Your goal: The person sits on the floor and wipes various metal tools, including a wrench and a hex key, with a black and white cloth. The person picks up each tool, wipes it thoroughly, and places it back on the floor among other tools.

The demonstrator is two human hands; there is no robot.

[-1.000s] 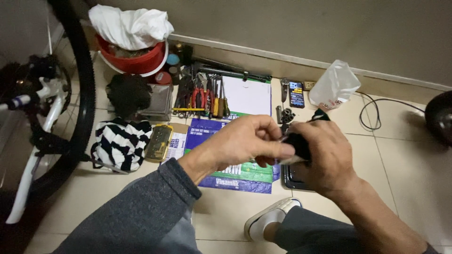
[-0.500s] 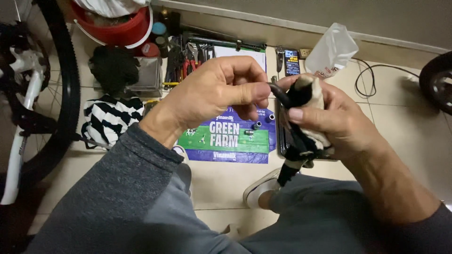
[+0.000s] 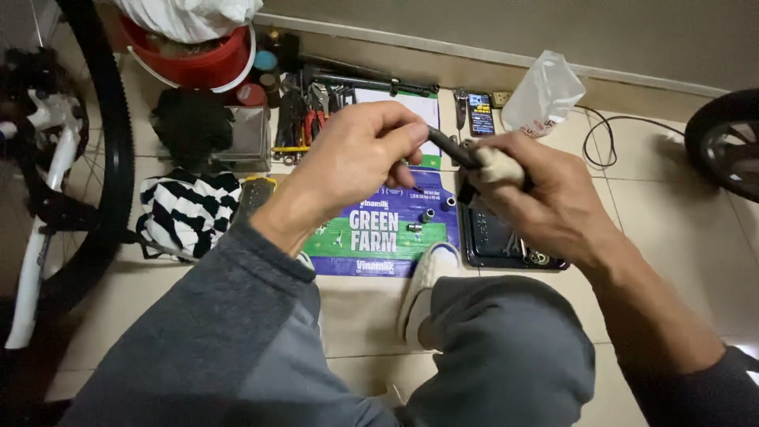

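The left hand [image 3: 356,162] pinches the near end of a slim black rod [image 3: 452,149] between thumb and forefinger, while the right hand [image 3: 545,202] is clenched around the rod's far end through a wad of pale cloth [image 3: 496,166], so the rod bridges the two hands, held up in the air above the floor and level with the person's chest. Directly below it lie a printed purple and green sheet [image 3: 379,233] with a few small metal sockets [image 3: 431,215] loose on it, and just to the right a shallow black tray [image 3: 494,245] of small parts, partly hidden by the right wrist. A white shoe [image 3: 423,285] rests at the sheet's near edge. Further off, against the wall, sit pliers and other hand tools [image 3: 304,119], a red bucket [image 3: 194,67] with white rags in it, a striped cloth [image 3: 186,209], a clear plastic bag [image 3: 541,95] and a bicycle wheel [image 3: 103,158] at the left. The likely risk is a slip: the left pinch is light and narrow, and if the cloth is greasy the rod may twist free, drop onto the sheet and scatter the sockets, or roll among the tools.
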